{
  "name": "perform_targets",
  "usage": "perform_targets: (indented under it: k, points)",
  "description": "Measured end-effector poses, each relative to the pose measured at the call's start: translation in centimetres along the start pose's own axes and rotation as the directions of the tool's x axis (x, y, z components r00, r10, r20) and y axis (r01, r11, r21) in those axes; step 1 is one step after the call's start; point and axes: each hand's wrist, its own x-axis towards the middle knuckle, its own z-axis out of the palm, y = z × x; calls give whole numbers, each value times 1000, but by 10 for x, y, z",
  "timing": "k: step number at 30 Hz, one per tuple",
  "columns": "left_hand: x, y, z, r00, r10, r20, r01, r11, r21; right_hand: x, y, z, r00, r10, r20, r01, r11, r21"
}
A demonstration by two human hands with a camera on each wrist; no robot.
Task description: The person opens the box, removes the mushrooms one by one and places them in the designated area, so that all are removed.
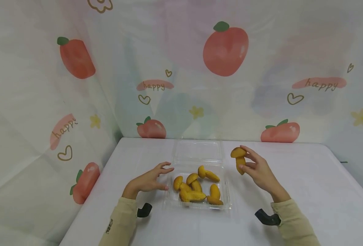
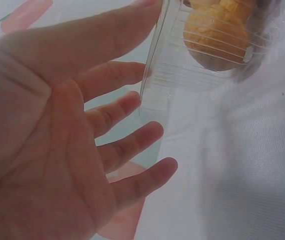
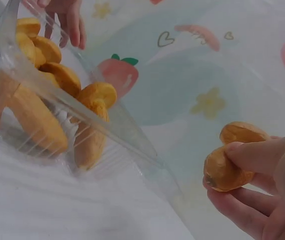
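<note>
A yellow-brown mushroom (image 1: 240,160) is pinched between the thumb and fingers of my right hand (image 1: 259,171), held to the right of a clear plastic box, its cap up. In the right wrist view the same mushroom (image 3: 230,167) shows its stem end. Several more mushrooms (image 1: 192,196) lie inside the clear box (image 1: 227,201), whose lid (image 1: 197,152) is folded back behind it. At the box's left side is my left hand (image 1: 147,179), fingers spread and holding nothing. The left wrist view shows its fingertips right at the box wall (image 2: 155,55).
A white-covered table (image 1: 307,191) carries the box. Behind and to the left hangs a fabric backdrop (image 1: 181,51) printed with fruit, hearts and flowers. A black curved piece (image 1: 267,217) is attached at the right wrist, and a similar black piece (image 1: 144,210) at the left.
</note>
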Motion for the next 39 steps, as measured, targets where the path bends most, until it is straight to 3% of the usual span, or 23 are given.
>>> perform_targets:
  k: [10,28,39]
  points:
    - [-1,-2,-1,1000,6,-6,-6,1000,5,4,18,-2,994,112,3,-112,994,7]
    - [-1,0,-1,1000,-14,-7,14,1000,-4,-1,43,5,984,156,84,-159,987,27]
    - [0,-1,0,1000,-4,-5,4,1000,4,-3,49,12,977,188,102,-183,981,-56]
